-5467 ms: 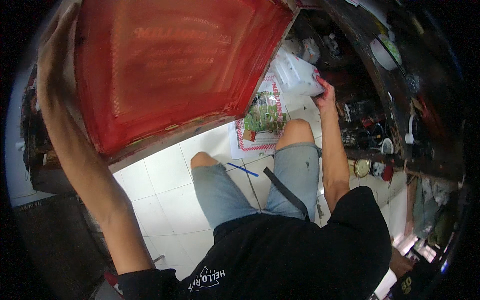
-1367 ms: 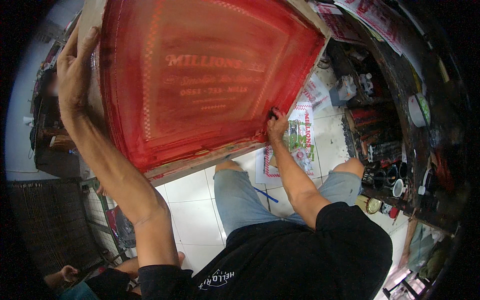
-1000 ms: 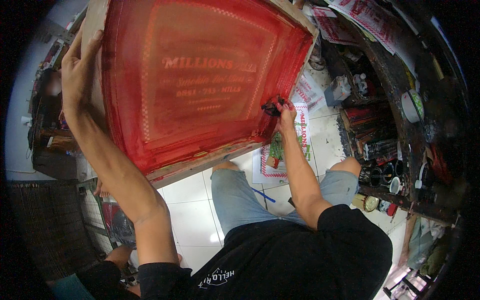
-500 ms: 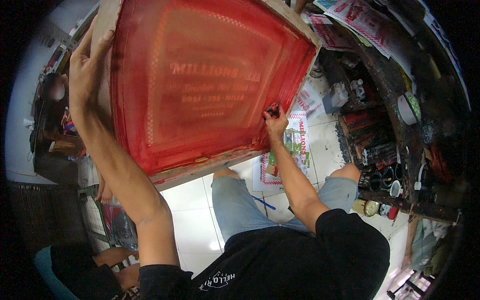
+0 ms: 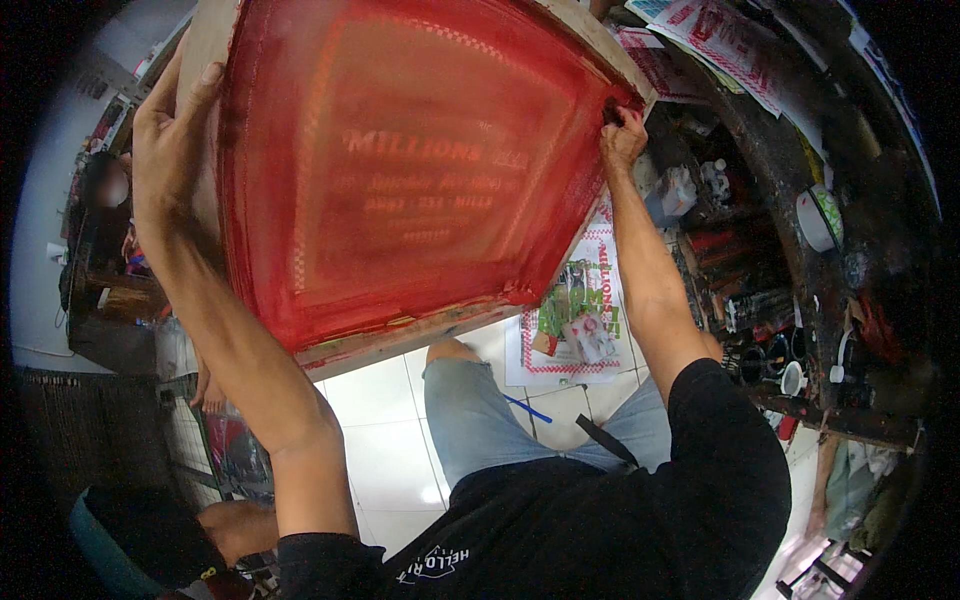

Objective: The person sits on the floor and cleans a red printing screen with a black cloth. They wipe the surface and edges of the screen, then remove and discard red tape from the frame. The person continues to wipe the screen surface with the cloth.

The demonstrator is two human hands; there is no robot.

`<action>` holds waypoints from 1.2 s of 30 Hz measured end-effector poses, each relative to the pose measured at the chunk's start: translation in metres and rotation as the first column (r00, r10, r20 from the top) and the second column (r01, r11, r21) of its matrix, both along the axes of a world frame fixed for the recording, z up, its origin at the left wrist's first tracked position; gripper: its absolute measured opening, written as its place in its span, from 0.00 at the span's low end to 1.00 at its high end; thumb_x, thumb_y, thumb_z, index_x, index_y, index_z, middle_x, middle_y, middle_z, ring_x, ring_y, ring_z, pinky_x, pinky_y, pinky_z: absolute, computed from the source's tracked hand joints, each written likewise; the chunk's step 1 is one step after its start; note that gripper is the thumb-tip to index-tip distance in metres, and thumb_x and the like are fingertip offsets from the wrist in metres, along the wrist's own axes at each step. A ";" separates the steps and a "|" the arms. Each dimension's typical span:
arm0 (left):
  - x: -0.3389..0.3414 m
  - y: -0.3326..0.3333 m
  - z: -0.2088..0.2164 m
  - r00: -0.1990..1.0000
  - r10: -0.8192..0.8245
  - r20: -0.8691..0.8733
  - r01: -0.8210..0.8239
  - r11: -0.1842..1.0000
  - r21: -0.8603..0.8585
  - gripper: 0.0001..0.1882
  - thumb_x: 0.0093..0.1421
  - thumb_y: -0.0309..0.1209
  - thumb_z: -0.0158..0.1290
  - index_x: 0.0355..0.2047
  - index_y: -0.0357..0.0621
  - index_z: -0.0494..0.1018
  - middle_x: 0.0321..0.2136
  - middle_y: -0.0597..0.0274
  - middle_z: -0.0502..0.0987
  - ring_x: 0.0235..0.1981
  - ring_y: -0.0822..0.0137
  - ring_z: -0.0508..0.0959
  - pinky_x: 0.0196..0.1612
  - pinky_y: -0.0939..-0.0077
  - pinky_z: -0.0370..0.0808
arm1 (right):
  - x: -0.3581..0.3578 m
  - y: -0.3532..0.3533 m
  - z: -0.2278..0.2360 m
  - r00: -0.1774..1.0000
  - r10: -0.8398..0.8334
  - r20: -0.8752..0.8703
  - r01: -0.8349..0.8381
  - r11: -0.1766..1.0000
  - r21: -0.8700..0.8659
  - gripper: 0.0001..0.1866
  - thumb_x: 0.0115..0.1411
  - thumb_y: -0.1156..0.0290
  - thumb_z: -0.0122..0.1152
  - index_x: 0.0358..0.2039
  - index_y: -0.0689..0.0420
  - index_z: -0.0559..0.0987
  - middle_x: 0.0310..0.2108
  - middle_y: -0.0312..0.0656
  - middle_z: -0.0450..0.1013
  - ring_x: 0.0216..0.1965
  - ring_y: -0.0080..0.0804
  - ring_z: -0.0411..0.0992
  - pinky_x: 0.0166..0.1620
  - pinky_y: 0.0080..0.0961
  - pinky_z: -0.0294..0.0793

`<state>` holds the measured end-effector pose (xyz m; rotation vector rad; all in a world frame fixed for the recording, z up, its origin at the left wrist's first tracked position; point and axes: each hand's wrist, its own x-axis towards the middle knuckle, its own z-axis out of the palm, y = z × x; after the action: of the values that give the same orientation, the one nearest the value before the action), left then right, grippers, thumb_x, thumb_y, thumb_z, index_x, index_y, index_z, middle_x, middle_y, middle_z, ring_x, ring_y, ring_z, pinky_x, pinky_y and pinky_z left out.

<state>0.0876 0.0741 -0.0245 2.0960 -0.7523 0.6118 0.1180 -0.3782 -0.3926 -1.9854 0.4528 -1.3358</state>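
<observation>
A large wooden-framed printing screen [image 5: 420,265], its mesh smeared with red ink, is held up tilted before me. Pale lettering and a checkered border show through the mesh. My left hand [image 5: 165,150] grips the wooden side of the frame at its left, thumb on the near face. At the screen's far right corner, my right hand [image 5: 627,142] is closed around a dark, red-stained rag [image 5: 611,110] and presses it to the inner edge of the mesh.
Printed sheets [image 5: 565,345] lie on the white tiled floor below, beside a blue stick [image 5: 528,409]. A cluttered dark shelf [image 5: 750,290] stands at right, with more printed sheets [image 5: 725,50] on top. Another person [image 5: 150,540] is at lower left.
My right hand has moved up along the screen's right edge with the rag, from the lower right toward the far corner. The left hand keeps its grip on the frame.
</observation>
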 end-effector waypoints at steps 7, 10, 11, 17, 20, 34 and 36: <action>0.007 -0.004 0.000 0.997 0.051 -0.058 -0.049 0.998 0.047 0.29 0.61 0.41 0.55 0.58 0.35 0.66 0.54 0.54 0.70 0.55 0.66 0.68 0.60 0.72 0.60 | -0.060 0.088 -0.100 0.989 0.022 -0.145 -0.004 0.993 0.121 0.19 0.40 0.80 0.51 0.35 0.60 0.81 0.33 0.57 0.73 0.36 0.57 0.71 0.41 0.43 0.71; 0.000 0.002 0.007 0.995 0.067 -0.069 -0.066 0.997 0.027 0.29 0.61 0.40 0.55 0.58 0.35 0.66 0.54 0.54 0.70 0.55 0.66 0.69 0.60 0.72 0.60 | -0.098 0.152 -0.138 0.975 0.099 -0.199 -0.055 0.974 0.218 0.18 0.41 0.79 0.51 0.34 0.60 0.81 0.32 0.56 0.73 0.37 0.56 0.72 0.43 0.43 0.71; 0.001 0.002 0.005 0.997 0.052 -0.061 -0.050 0.998 0.021 0.29 0.61 0.40 0.55 0.57 0.35 0.66 0.54 0.54 0.70 0.55 0.66 0.69 0.60 0.72 0.60 | -0.114 0.167 -0.150 0.967 0.131 -0.218 -0.070 0.961 0.267 0.18 0.41 0.79 0.51 0.35 0.60 0.81 0.32 0.56 0.73 0.37 0.56 0.72 0.44 0.44 0.71; 0.000 -0.002 -0.002 0.992 0.019 -0.122 -0.028 0.997 -0.072 0.28 0.61 0.38 0.55 0.58 0.35 0.65 0.54 0.55 0.71 0.54 0.67 0.70 0.58 0.73 0.63 | -0.142 0.185 -0.153 0.954 0.164 -0.251 -0.058 0.923 0.380 0.17 0.45 0.76 0.51 0.36 0.63 0.81 0.30 0.54 0.76 0.36 0.52 0.75 0.44 0.39 0.73; -0.001 -0.007 0.001 0.989 -0.028 -0.148 0.015 0.996 -0.088 0.28 0.62 0.38 0.55 0.58 0.35 0.65 0.53 0.55 0.71 0.53 0.67 0.70 0.57 0.74 0.64 | -0.104 0.134 -0.128 0.981 0.075 -0.181 -0.002 0.927 0.374 0.14 0.48 0.72 0.53 0.35 0.61 0.81 0.30 0.54 0.77 0.34 0.52 0.76 0.43 0.39 0.73; -0.005 -0.011 -0.001 0.997 0.027 -0.074 -0.028 0.999 -0.018 0.28 0.62 0.38 0.54 0.58 0.35 0.66 0.54 0.55 0.70 0.53 0.67 0.70 0.57 0.76 0.64 | -0.025 0.037 -0.057 0.997 -0.075 -0.028 0.075 0.997 0.005 0.13 0.45 0.77 0.52 0.31 0.62 0.80 0.29 0.53 0.77 0.33 0.52 0.76 0.39 0.40 0.73; -0.004 0.001 0.009 0.995 0.039 -0.087 -0.041 0.999 -0.023 0.28 0.62 0.38 0.55 0.58 0.35 0.66 0.54 0.55 0.71 0.53 0.67 0.70 0.57 0.76 0.64 | -0.047 0.095 -0.081 0.996 0.002 -0.087 0.003 0.998 0.063 0.12 0.42 0.77 0.51 0.29 0.60 0.78 0.30 0.52 0.73 0.35 0.54 0.72 0.40 0.43 0.71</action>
<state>0.0837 0.0749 -0.0158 2.1048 -0.6521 0.5455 0.0712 -0.2836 -0.4732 -1.9969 0.5299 -1.2238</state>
